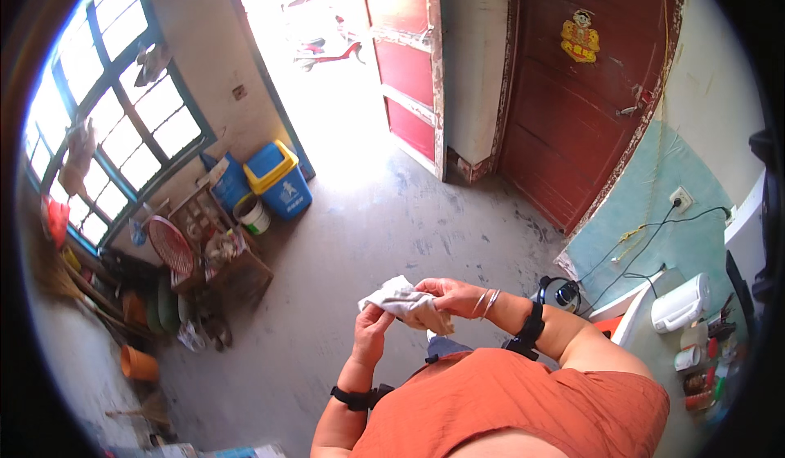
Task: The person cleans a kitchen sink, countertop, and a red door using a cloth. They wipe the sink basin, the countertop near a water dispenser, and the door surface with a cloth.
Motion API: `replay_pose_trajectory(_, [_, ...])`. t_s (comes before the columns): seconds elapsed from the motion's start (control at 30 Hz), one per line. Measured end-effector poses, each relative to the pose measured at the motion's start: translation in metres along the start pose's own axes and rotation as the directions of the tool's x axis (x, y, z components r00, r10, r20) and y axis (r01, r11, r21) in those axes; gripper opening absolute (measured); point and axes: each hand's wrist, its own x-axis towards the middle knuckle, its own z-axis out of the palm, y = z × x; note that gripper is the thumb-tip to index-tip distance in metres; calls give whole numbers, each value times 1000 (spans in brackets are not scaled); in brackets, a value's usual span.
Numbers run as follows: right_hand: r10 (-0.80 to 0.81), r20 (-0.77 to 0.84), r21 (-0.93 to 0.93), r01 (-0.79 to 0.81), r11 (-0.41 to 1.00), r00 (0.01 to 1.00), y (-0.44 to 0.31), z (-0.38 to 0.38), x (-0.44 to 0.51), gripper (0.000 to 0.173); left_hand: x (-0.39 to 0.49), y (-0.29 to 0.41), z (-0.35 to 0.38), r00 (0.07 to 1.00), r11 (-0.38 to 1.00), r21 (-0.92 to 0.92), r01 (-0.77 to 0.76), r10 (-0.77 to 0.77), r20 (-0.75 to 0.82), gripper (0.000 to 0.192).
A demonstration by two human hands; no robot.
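Observation:
A crumpled white and tan cloth [402, 298] is stretched between my two hands, in front of my body and above the floor. My left hand [371, 335] pinches its near left edge between thumb and fingers. At the upper right side, my right hand [451, 296] grips the same cloth, with silver bangles on the wrist. The tan part hangs down below the right hand. Folds hide some of the fingertips.
A blue bin with a yellow rim [279, 179] and a white bucket [252, 214] stand by the open red door [402, 59]. A cluttered wooden cabinet [239, 268] is at left. To my right, a counter [656, 360] holds a white kettle [681, 303] and several jars; cables hang nearby.

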Motion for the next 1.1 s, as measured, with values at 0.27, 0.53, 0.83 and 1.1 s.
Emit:
replay_pose_trajectory(0.27, [231, 7, 596, -190, 780, 973, -37, -163, 46, 56, 186, 22, 35, 865, 884, 421, 203, -363, 346, 22])
replay_pose_trajectory(0.53, [35, -613, 219, 128, 967, 789, -62, -269, 76, 24, 329, 9, 45, 803, 545, 821, 173, -560, 203, 28])
replay_pose_trajectory(0.83, [-677, -39, -943, 197, 268, 735, -191, -320, 180, 48, 500, -58, 7, 683, 753, 99, 650, -637, 356, 26])
replay_pose_trajectory(1.1, [-388, 238, -930, 324, 173, 890, -280, -366, 341, 53, 679, -32, -56, 744, 864, 277, -420, 154, 650, 35])
